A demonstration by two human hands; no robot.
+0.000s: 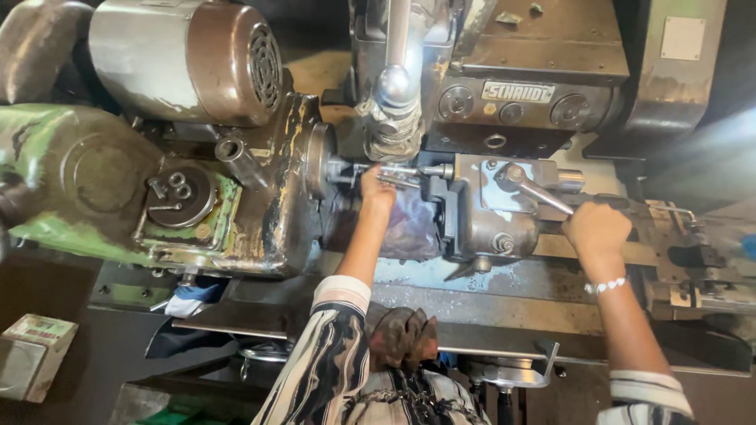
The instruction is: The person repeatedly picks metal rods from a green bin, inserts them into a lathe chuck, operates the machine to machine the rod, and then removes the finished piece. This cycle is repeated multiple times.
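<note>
I look down at a worn metal lathe. My left hand (pixel 376 187) reaches up to a thin steel rod (pixel 398 173) that sticks out of the round chuck (pixel 319 161), and its fingers pinch the rod. My right hand (pixel 596 228) is closed around a dark handle on the grey tool block (pixel 488 212), just below a slanted steel lever (pixel 537 189). Both forearms wear striped sleeves, and a white bead bracelet sits on the right wrist.
An electric motor (pixel 189 55) sits on the green headstock (pixel 71 181) at left. A vertical steel lever with a ball knob (pixel 395 83) hangs above the chuck. A small cardboard box (pixel 35 354) lies low at left. A dirty rag (pixel 402 334) rests by my chest.
</note>
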